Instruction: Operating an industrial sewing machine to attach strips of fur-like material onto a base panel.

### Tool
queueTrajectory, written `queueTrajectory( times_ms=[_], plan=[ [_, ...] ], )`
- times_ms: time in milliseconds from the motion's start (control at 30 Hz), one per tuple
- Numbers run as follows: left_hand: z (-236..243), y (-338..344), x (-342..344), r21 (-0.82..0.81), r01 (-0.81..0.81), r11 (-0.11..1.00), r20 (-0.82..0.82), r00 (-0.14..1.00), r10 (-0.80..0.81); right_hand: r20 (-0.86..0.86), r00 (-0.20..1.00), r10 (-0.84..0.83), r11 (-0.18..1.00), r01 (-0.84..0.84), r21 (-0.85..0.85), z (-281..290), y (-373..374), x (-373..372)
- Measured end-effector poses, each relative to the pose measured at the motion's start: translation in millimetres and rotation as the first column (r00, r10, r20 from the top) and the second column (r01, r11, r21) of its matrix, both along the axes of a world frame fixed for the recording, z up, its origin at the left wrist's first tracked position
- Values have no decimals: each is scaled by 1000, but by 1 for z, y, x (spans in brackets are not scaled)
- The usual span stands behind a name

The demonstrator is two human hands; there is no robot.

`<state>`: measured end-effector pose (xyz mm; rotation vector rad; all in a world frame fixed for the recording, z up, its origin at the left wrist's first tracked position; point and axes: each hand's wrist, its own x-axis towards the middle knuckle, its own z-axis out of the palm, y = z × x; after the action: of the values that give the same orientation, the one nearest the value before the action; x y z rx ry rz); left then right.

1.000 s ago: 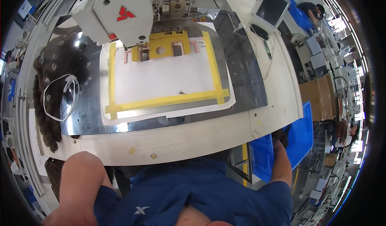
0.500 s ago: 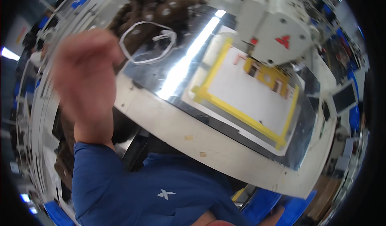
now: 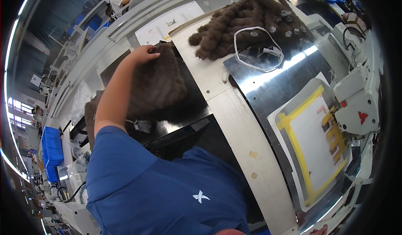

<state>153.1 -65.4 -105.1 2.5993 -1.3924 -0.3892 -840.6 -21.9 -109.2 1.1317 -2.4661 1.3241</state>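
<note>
My left arm stretches out to the left, and my left hand [image 3: 144, 55] is at the far edge of a brown fur piece [image 3: 161, 84] with diagonal ridges. Its thumb and fingers are curled together on that edge; the fingertips are partly hidden. The fur lies on a dark surface left of the pale table edge. At the bottom rim a small bit of my right hand [image 3: 320, 231] shows, its fingers mostly cut off, near the sewing machine's plate.
To the right, a machine head [image 3: 358, 109] stands over a white sheet [image 3: 310, 151] framed in yellow tape. A heap of brown fur strips [image 3: 247, 21] and a white cord loop [image 3: 237, 46] lie at the back. Blue bins [image 3: 52, 147] stand far left; a person [image 3: 117, 2] works in the background.
My left hand has gone from raised near the camera to the fur piece's far edge. The view has swung left, bringing that fur into sight.
</note>
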Motion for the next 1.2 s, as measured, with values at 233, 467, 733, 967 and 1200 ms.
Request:
queueTrajectory(
  times_ms=[233, 467, 733, 967, 1200],
  plan=[
    [30, -58, -106, -55, -216, 975, 242, 944, 223, 491, 862, 127, 903, -305, 301, -75, -33, -15],
    [29, -61, -60, 121, -287, 950, -134, 944, 302, 333, 861, 386, 885, -447, 130, -82, -35, 5],
    [41, -44, -27, 315, -38, 948, 253, 966, -46, 376, 822, 429, 881, -472, 27, -75, -35, 25],
    [27, -51, -17, 384, -326, 864, 151, 945, 290, 357, 829, 431, 862, -495, 109, -80, -31, 13],
    [41, -37, -40, 506, -75, 860, 318, 942, -105, 276, 835, 476, 834, -528, 159, -77, -29, 17]
  ],
)
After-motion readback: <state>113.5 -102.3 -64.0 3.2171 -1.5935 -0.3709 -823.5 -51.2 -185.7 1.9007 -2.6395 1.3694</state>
